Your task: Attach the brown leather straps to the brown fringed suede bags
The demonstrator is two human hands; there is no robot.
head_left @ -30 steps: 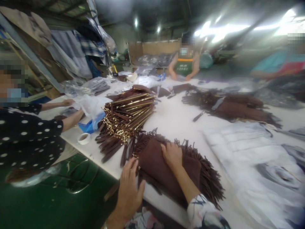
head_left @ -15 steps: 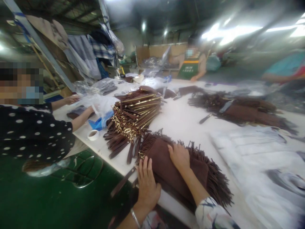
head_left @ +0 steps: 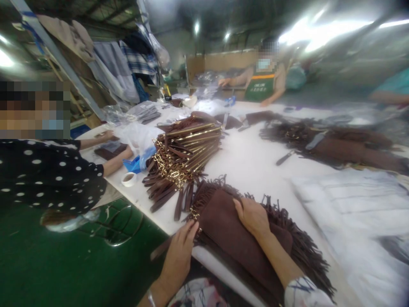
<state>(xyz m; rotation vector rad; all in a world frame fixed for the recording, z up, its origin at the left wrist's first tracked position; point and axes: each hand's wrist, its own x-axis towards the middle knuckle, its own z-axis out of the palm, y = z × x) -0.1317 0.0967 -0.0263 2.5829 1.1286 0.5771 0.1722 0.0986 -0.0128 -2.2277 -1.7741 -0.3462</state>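
Note:
A dark brown fringed bag (head_left: 233, 230) lies at the near edge of the table, its fringe spread along the far and right sides. My right hand (head_left: 254, 215) rests on top of it with the fingers extended. At the bag's left corner, my left hand (head_left: 179, 249) has its fingers together over the brown wrist strap (head_left: 161, 249), just below a gold clasp (head_left: 194, 214); its thumb is hidden. Beyond lies a pile of similar brown bags (head_left: 188, 145) with gold zips, clasps and dangling straps.
A roll of tape (head_left: 128, 179) and clear plastic bags (head_left: 137, 136) lie left of the pile. A co-worker in a polka-dot top (head_left: 47, 175) works there; another in a green apron (head_left: 262, 87) stands across. White sheeting (head_left: 345, 200) and more fringed bags (head_left: 348, 147) are right.
My left hand has moved down and left, its fingers drawing together at the strap by the clasp. My right hand stays on the bag. The view has shifted slightly.

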